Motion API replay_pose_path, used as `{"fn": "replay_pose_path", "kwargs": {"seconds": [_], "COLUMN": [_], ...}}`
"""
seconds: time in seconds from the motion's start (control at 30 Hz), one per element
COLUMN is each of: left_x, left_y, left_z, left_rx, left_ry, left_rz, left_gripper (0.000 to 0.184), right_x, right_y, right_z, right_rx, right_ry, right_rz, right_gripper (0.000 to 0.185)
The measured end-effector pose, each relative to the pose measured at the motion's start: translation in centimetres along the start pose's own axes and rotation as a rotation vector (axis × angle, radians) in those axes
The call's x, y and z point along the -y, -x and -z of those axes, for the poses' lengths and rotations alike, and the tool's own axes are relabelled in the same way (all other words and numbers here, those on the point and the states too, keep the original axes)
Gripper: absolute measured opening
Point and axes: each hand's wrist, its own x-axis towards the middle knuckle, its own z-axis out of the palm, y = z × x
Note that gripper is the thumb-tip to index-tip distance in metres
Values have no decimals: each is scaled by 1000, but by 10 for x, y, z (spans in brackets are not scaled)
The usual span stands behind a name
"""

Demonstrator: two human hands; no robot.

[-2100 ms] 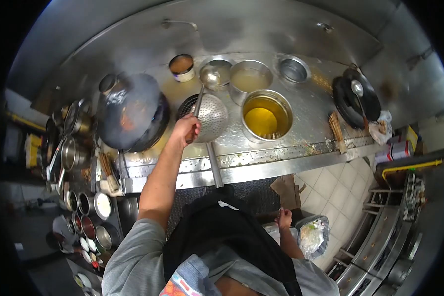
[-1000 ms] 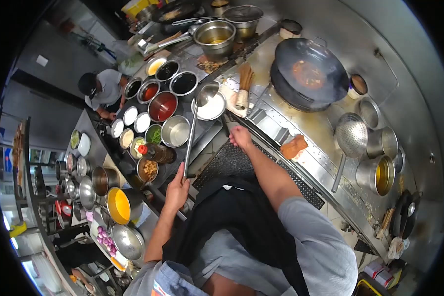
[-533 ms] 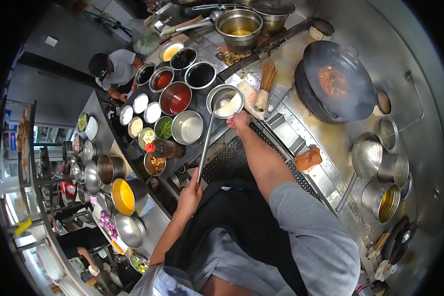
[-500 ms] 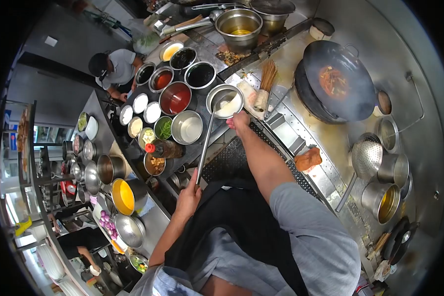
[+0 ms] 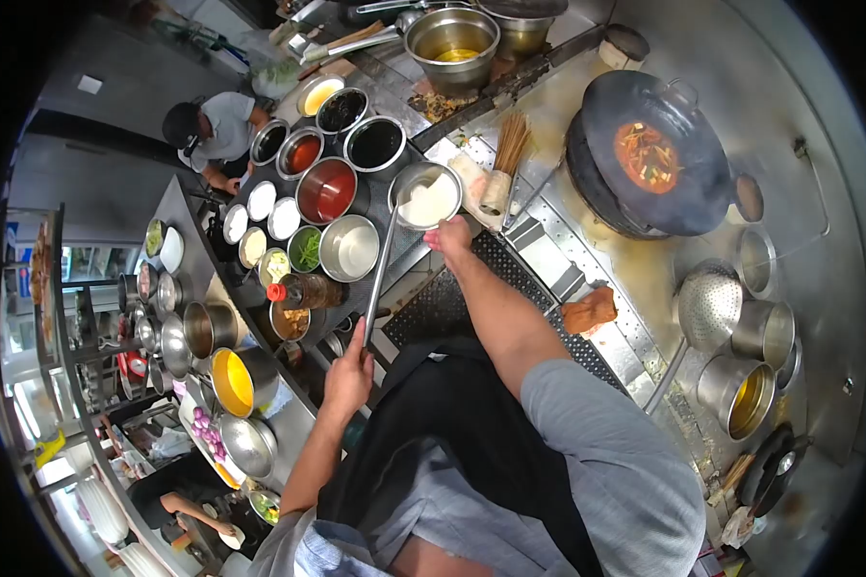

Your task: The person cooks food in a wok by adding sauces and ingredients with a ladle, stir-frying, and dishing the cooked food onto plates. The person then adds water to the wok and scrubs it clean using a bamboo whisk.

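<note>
We take 12 o'clock as the top of the view. Nearest us, at 6, hangs the black apron (image 5: 433, 423). Between 7 and 8, the left hand (image 5: 348, 380) has its grip wrapped around the handle of a ladle (image 5: 381, 276), which slants up toward 12. There its far end meets a metal container (image 5: 416, 176) with white contents (image 5: 429, 202); we cannot make out the scoop. Near 12, the right hand (image 5: 449, 236) is at the container's near rim, fingers bent, though we cannot tell whether its grip is closed on anything.

Farther out, at 9, we see a dark bottle (image 5: 316, 290) with a red cap lying tilted, and between 10 and 11 a pot of red sauce (image 5: 358, 200). At 1, a bristle brush (image 5: 510, 149) lies on the steel worktop (image 5: 553, 96). At 3 rests a perforated skimmer (image 5: 709, 306).

Beyond, at 2, a wok (image 5: 698, 173) holds reddish food (image 5: 648, 157), and at 10 a co-worker (image 5: 226, 130) in a dark cap leans forward.
</note>
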Motion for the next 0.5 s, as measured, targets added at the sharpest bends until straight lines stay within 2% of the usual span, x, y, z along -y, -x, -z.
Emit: {"fn": "replay_pose_path", "kwargs": {"seconds": [0.2, 0.33, 0.5], "left_x": [5, -3, -6], "left_y": [31, 4, 25], "left_z": [-7, -2, -18], "left_rx": [37, -31, 28], "left_ry": [54, -120, -82], "left_rz": [-26, -55, -72], "left_gripper": [79, 76, 80], "right_x": [5, 8, 8], "right_y": [-9, -7, -10], "right_z": [10, 12, 18], "right_rx": [2, 50, 34], "right_ry": [30, 79, 71], "right_rz": [-29, -49, -62], "right_gripper": [13, 12, 13]}}
